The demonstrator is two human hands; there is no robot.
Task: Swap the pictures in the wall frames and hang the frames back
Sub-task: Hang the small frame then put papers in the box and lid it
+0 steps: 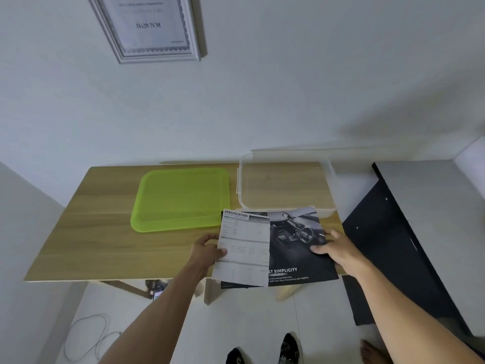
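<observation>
Step in hand: judged to be sorting the loose prints before one goes into a frame.
Left hand [207,249]: thumb on top and fingers beneath, pinching the left edge of the specification sheet [242,248].
Right hand [334,249]: thumb clamped on the right edge of the car-interior print [296,245], fingers beneath it.
Location: both prints held over the table [86,240] at its front edge, toward the right corner, the sheet overlapping the print.
Wall frame [147,27]: hanging above, still holding its stock insert.
Nearby: green tray [181,198] at centre; clear box [286,179] at the back right corner.
Advice: hold by the margins, separate the sheets without creasing, and lay them flat on bare wood.
</observation>
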